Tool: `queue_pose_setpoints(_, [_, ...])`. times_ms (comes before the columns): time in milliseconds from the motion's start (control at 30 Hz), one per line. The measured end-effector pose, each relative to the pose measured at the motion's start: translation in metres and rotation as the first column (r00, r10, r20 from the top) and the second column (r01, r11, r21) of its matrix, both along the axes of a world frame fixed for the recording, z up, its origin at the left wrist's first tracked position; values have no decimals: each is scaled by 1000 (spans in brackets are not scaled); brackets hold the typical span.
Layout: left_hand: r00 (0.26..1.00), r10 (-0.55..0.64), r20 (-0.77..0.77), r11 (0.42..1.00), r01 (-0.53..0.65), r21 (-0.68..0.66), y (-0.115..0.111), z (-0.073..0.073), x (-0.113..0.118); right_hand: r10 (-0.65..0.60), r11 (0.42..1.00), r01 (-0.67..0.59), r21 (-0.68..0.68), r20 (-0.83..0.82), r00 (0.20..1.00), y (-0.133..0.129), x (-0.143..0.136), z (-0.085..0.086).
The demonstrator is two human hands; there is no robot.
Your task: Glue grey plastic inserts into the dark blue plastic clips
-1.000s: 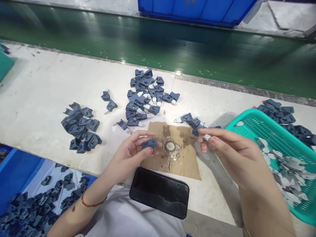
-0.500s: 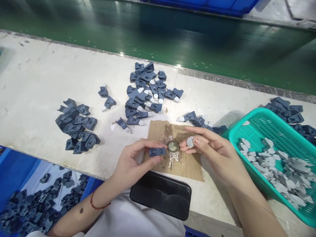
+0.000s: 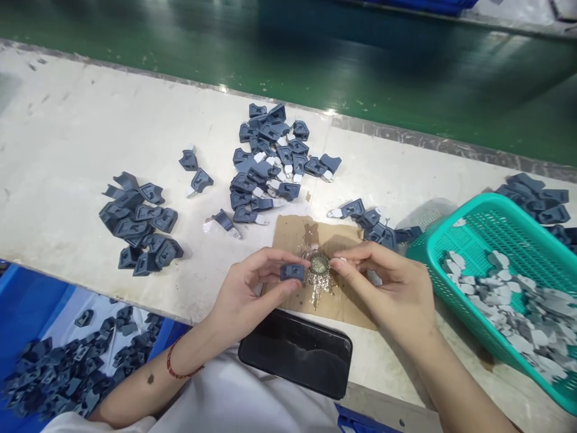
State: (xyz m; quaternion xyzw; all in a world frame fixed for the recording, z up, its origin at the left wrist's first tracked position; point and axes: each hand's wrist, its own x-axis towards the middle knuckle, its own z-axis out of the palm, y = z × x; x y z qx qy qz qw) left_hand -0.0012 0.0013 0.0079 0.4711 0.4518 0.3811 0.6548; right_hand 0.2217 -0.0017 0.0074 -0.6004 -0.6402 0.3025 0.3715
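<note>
Left hand (image 3: pixel 255 285) pinches block (image 3: pixel 292 272) | right hand (image 3: pixel 392 285) pinches tab (image 3: pixel 343 259) | gap between | phone (image 3: pixel 295 353) at edge

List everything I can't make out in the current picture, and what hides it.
All in the head view:
- White piece in the right hand: mostly hidden by fingers.
- Dark piece in the left hand: underside faces away.
- Green basket: cut off by the right edge.
- Blue bin: cut off by the left edge.
</note>
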Motion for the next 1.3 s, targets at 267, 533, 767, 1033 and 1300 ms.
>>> queue_pose_setpoints(267, [997, -23, -73, 999, 25, 24, -1, -4, 0, 159, 963, -202, 181, 224, 961, 3, -7, 1])
queue_pose_setpoints(533, [995, -27, -99, 999, 31, 33, 0, -6, 0, 185, 966, -215, 142, 197, 963, 4, -7, 1])
queue_pose_setpoints(767, [991, -33, -130, 999, 37, 36, -2, -8, 3, -125, 979, 87, -183, -208, 970, 2, -8, 4])
queue_pose_setpoints(1033, [971, 8, -241, 995, 16, 96, -5, -7, 8, -185, 940, -10, -341, -535, 824, 2, -13, 5])
queue_pose_setpoints(1300, [982, -75, -174, 990, 93, 102, -5, -8, 6, -149, 955, -3, -296, -488, 860, -3, -22, 14])
